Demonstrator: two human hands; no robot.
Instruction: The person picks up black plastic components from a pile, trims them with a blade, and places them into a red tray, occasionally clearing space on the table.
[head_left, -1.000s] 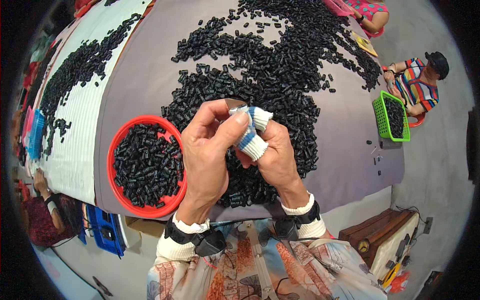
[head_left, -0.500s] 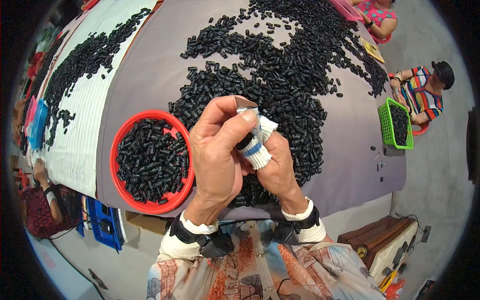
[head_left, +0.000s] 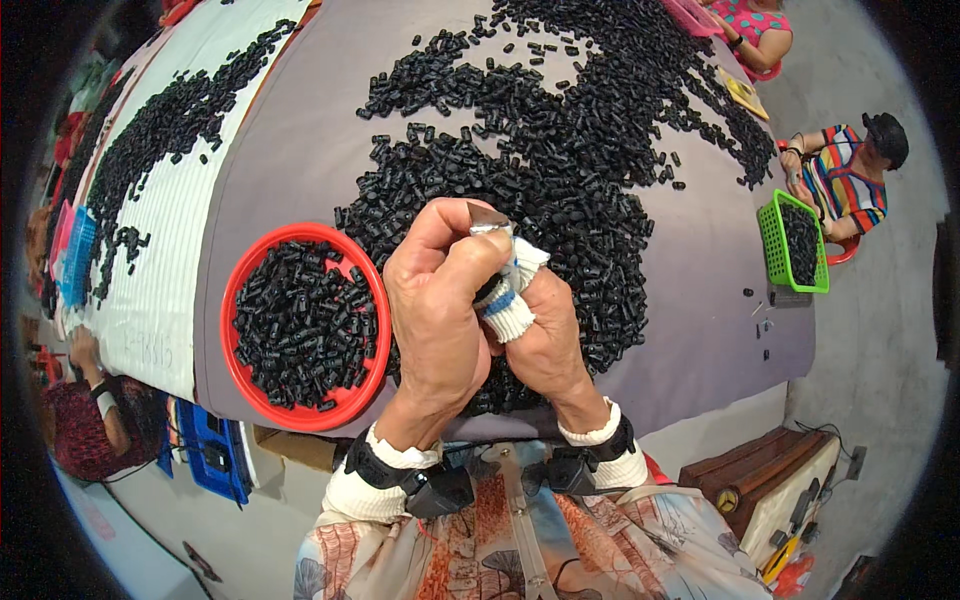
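Observation:
My two hands meet in front of me above the near edge of a heap of small black cylindrical plastic pieces [head_left: 590,240]. My left hand [head_left: 435,300] is closed, thumb against bent index finger, around a black plastic piece [head_left: 488,291] that shows only in part. My right hand [head_left: 548,335] is closed against it, with white knitted finger covers [head_left: 510,316] banded in blue. A small metal blade [head_left: 486,215] sticks out above the left thumb tip and appears to come from the right hand's covered fingers; its grip is hidden.
A red round basket [head_left: 240,375] full of black pieces stands left of my hands. Past the grey tablecloth [head_left: 700,340], a white-covered table [head_left: 180,330] bears more pieces. A green basket [head_left: 772,245] stands at the right edge, near a person in a striped shirt [head_left: 850,180].
The joined hands have shifted slightly, and more of the blade shows above the left thumb. Less of the black piece is visible between the fingers.

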